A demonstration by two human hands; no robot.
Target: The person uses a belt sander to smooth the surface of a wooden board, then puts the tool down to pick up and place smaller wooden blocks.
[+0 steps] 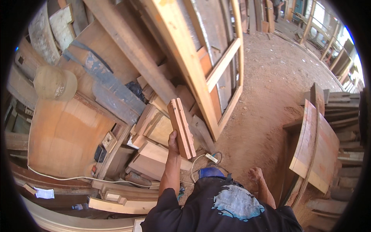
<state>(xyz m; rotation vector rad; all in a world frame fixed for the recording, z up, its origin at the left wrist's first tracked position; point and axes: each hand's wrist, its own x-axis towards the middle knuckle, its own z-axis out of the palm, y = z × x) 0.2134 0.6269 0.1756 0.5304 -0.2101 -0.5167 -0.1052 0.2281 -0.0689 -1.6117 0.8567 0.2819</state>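
Head view: the left hand (173, 140) is clenched round the lower end of a short grooved board (181, 127), lifting it upright above the scrap-wood pile (150, 127), seemingly so its face can be looked over. The right hand (255, 174) hangs free and slack over the dirt floor (270, 85), holding nothing.

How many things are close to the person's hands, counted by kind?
Grooved reddish wooden block held upright in the left hand: 1
White rectangular power strip on the sawdust-covered floor: 1
Blue rounded object below it: 1
Right hand, open and holding nothing: 1
Total: 4
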